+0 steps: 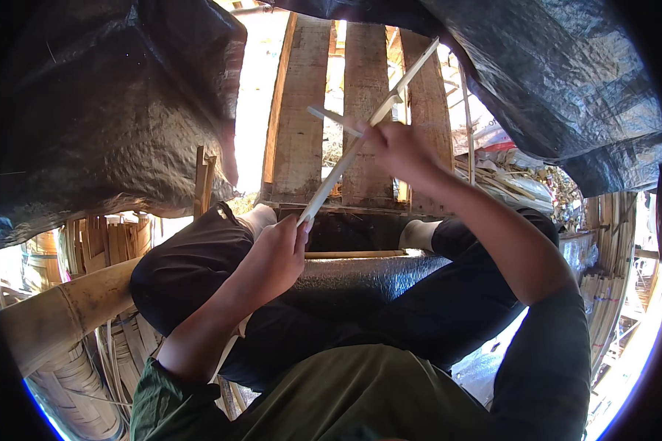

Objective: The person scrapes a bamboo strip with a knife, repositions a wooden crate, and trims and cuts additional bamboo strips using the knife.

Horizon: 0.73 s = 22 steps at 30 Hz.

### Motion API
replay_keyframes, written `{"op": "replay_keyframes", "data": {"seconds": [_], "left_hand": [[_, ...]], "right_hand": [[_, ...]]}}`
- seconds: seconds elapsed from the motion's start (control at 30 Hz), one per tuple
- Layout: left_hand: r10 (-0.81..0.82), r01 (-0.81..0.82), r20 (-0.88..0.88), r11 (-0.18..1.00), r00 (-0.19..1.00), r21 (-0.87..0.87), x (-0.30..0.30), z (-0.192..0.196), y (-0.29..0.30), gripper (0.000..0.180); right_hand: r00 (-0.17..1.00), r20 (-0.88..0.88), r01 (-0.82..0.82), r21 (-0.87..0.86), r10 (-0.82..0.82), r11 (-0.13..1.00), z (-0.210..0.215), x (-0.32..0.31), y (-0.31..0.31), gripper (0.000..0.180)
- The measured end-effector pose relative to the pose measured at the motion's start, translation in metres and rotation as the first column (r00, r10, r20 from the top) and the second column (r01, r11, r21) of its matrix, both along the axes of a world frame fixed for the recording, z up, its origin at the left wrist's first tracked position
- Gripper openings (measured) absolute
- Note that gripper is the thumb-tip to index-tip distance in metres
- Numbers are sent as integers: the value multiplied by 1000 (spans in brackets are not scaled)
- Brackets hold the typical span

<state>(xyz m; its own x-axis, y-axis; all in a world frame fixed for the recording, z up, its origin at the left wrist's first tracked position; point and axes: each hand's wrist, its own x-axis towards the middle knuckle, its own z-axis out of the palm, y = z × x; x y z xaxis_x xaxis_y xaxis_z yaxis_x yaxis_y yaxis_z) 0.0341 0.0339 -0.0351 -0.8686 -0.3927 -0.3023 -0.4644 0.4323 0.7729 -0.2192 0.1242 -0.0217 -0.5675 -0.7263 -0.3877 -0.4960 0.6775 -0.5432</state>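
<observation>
A long pale bamboo strip [337, 176] slants up from lower left to upper right in front of me, with a rough notch or raised sliver on its upper part. Its lower end is gripped by my left hand [276, 253], fingers closed round it. Further up, my right hand [403, 152] is closed on a knife [332, 117], whose grey blade points up and left across the strip. The handle is hidden in that fist. Strip and blade meet at my right fingers; whether the edge is cutting in, I cannot tell.
Wooden planks [299, 103] with gaps between them stand ahead, beyond my feet. Dark plastic sheets hang at the left [125, 110] and right [574, 73]. A thick bamboo pole [59, 312] lies by my left knee. Split bamboo pieces [515, 184] are heaped at the right.
</observation>
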Motion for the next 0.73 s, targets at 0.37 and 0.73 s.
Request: {"op": "replay_keyframes", "data": {"seconds": [0.37,0.73], "left_hand": [[-1,0,-10,1000,1000,-28,0,4,1,23],[1,0,87,1000,996,-12,-5,1,-1,23]], "right_hand": [[994,-21,102,-56,-103,993,-17,-17,7,53],[987,-17,-157,-328,161,932,-25,25,11,51]]}}
